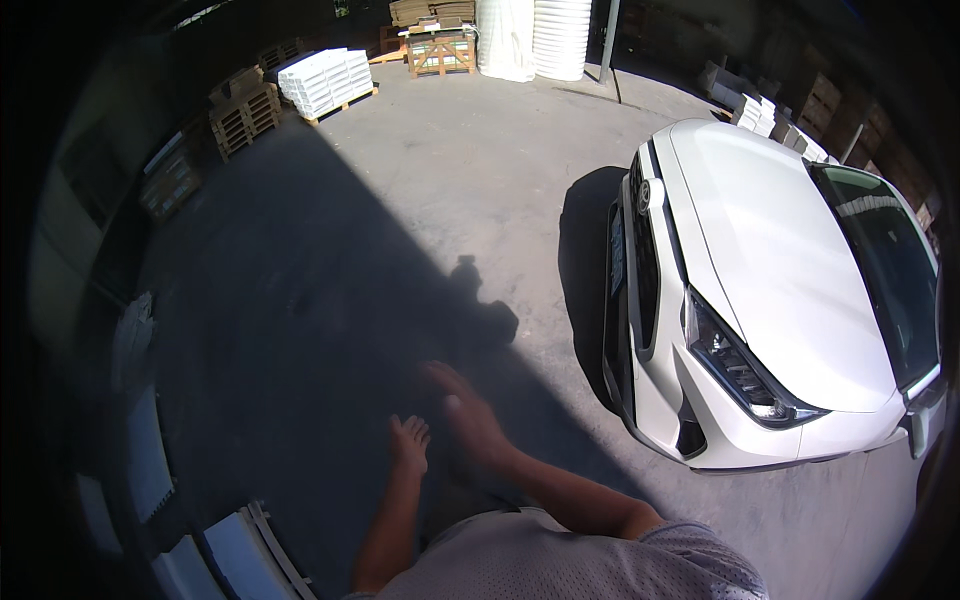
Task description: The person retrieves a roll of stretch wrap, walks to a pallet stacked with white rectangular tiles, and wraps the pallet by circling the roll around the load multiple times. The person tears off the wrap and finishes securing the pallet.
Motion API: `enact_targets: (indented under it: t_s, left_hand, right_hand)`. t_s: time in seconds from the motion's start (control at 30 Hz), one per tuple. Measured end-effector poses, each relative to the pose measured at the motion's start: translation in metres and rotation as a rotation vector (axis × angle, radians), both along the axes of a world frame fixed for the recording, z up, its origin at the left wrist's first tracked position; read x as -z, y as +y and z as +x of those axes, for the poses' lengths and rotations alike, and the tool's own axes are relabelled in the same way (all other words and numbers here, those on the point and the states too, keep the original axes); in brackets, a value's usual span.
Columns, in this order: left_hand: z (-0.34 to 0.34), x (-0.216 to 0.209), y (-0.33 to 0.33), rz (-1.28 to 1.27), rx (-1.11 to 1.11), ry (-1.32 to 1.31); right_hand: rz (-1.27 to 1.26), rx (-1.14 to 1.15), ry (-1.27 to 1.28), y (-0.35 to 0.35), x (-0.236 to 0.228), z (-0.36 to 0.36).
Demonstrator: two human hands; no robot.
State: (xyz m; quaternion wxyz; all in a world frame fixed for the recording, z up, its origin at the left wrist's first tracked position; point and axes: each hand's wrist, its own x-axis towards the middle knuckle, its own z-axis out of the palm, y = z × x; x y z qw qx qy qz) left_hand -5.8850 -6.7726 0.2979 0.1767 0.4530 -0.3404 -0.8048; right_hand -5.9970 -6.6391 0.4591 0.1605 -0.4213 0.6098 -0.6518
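Head | 1 left hand (pixel 410 445), fingers apart | 1 right hand (pixel 473 420), fingers outstretched, blurred | 1 white car (pixel 770 270)

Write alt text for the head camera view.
Left hand and blurred right hand, both apparently empty, held out above shaded ground. A white car stands at right; farther off, upper left, a white stack sits on a pallet.

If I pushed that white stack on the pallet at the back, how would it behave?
The white stack likely feels heavy, being many pieces piled together. It probably wouldn't roll, sitting flat on its wooden pallet. Its straight edges suggest stiff pieces.
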Motion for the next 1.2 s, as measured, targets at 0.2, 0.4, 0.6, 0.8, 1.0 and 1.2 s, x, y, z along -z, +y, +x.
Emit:
enact_targets:
  t_s: [0.2, 0.4, 0.6, 0.8, 1.0, 1.2]
  left_hand:
    - [-0.221, -0.089, -0.038, -0.359, 0.641, 0.3]
    - [-0.343, -0.012, -0.192, -0.475, 0.505, -0.329]
    - [-0.335, 0.099, -0.32, -0.704, 0.851, -1.004]
    - [-0.465, 0.168, -0.408, -0.386, 0.969, -0.9]
    - [-0.729, 0.198, -0.554, -0.28, 1.022, -0.604]
    - [-1.141, 0.123, -0.672, -0.511, 0.824, -0.606]
  right_hand:
    - [0.241, 0.348, -0.5, -0.087, 0.109, -0.181]
    - [0.765, 0.502, -0.064, -0.068, 0.207, -0.364]
    - [0.757, 0.452, -0.226, -0.127, 0.249, -0.533]
    - [0.699, 0.49, -0.388, -0.221, 0.287, -0.759]
    - [0.631, 0.621, -0.703, -0.243, 0.357, -0.904]
    - [0.959, 0.759, -1.366, -0.235, 0.37, -0.972]
